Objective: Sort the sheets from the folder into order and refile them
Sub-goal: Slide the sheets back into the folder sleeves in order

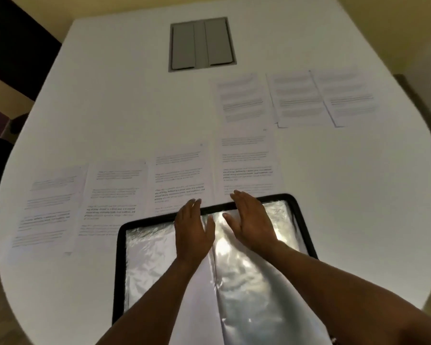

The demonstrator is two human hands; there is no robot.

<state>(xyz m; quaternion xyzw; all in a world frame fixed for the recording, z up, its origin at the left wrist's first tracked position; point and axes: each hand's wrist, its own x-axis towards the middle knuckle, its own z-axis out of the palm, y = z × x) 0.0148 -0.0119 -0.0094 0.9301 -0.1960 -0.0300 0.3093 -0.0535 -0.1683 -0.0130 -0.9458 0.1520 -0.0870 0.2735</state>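
An open folder [121,257] with a black rim and shiny clear plastic sleeves lies on the white table in front of me. My left hand [193,230] and my right hand [250,220] rest flat on its sleeves near the far edge, fingers straight, holding nothing. Printed sheets lie spread beyond the folder: a near row of several sheets [115,195] running from the left to the centre [246,160], partly tucked under the folder's far edge, and a far row of three sheets [296,98] at the right.
A grey rectangular panel [201,44] is set into the white table [125,108] at the far centre. The table's curved edge runs along the left and right. A dark chair or furniture shape stands at the far left.
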